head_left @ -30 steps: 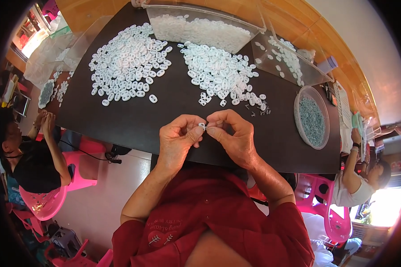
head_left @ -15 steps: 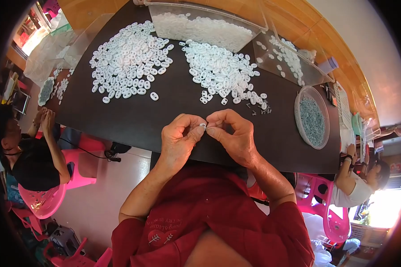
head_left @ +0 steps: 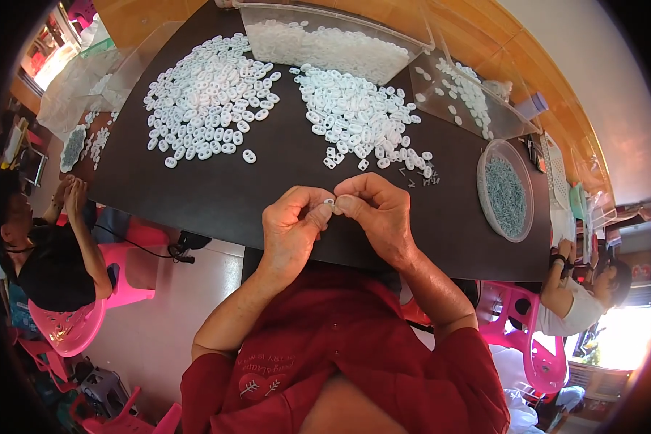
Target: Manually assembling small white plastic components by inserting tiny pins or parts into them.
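Note:
Over the table's near edge my two hands meet at the fingertips. My left hand [head_left: 294,224] pinches a small white plastic piece [head_left: 330,202] between thumb and fingers. The thumb and forefinger of my right hand [head_left: 380,215] press together at that piece's right side; whether a tiny part is between them is hidden. Beyond my hands lie two heaps of white oval plastic pieces with holes, a left heap [head_left: 208,98] and a right heap [head_left: 354,108]. Several small grey screws [head_left: 430,177] are scattered beside the right heap.
A round tub [head_left: 482,189] of screws stands at the right. At the back are a clear bin [head_left: 333,29] full of white pieces and a clear tray [head_left: 510,123]. One co-worker [head_left: 61,260] sits at the left, another [head_left: 575,293] at the right, by pink chairs [head_left: 126,271].
My right thumb and forefinger have shifted slightly upward against the white piece. My left hand stays nearly still.

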The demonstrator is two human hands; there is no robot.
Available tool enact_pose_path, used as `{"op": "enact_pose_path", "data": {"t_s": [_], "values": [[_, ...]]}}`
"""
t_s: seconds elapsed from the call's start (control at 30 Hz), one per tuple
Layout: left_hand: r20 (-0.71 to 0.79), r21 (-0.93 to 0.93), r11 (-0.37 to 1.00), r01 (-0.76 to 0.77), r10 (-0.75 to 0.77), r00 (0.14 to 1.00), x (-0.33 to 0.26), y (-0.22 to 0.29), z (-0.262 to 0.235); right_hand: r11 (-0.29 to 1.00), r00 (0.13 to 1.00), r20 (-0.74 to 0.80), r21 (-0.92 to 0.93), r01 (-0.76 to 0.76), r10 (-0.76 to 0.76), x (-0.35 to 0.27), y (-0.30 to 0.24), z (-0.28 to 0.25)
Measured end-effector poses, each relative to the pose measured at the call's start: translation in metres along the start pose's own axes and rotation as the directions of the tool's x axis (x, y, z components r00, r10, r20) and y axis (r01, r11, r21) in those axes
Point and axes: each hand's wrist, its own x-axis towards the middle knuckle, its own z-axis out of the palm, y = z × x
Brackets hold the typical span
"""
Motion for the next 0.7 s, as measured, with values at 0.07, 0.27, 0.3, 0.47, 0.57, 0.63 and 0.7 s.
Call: {"op": "enact_pose_path", "data": {"t_s": [0.07, 0.27, 0.3, 0.47, 0.57, 0.63, 0.7], "values": [[-0.001, -0.152, 0.982, 0.116, -0.118, 0.993, 0.001, 0.0, -0.001, 0.999, 1.0, 0.004, 0.034, -0.003, 0.003, 0.001, -0.002, 0.001], [0.002, -0.231, 0.966, 0.119, -0.122, 0.993, 0.003, -0.004, -0.001, 0.999, 0.999, 0.012, -0.015, 0.045, -0.045, 0.0, -0.001, 0.002], [-0.005, -0.24, 0.964, 0.118, -0.123, 0.992, 0.003, -0.004, -0.001, 0.998, 0.998, 0.01, -0.018, 0.064, -0.063, 0.0, 0.001, 0.003], [-0.03, -0.255, 0.962, 0.1, -0.112, 0.993, 0.003, -0.004, 0.001, 0.99, 0.994, -0.008, -0.086, 0.109, -0.11, -0.001, 0.003, 0.007], [-0.054, -0.234, 0.969, 0.078, -0.094, 0.994, 0.002, -0.007, 0.003, 0.988, 0.992, -0.036, -0.1, 0.114, -0.118, -0.002, 0.004, 0.01], [-0.068, -0.206, 0.977, 0.061, -0.077, 0.995, 0.002, -0.008, 0.004, 0.988, 0.991, -0.053, -0.102, 0.115, -0.121, -0.003, 0.005, 0.012], [-0.067, -0.218, 0.975, 0.05, -0.066, 0.996, 0.001, -0.009, 0.005, 0.974, 0.985, -0.055, -0.165, 0.156, -0.167, -0.003, 0.008, 0.013]]}}
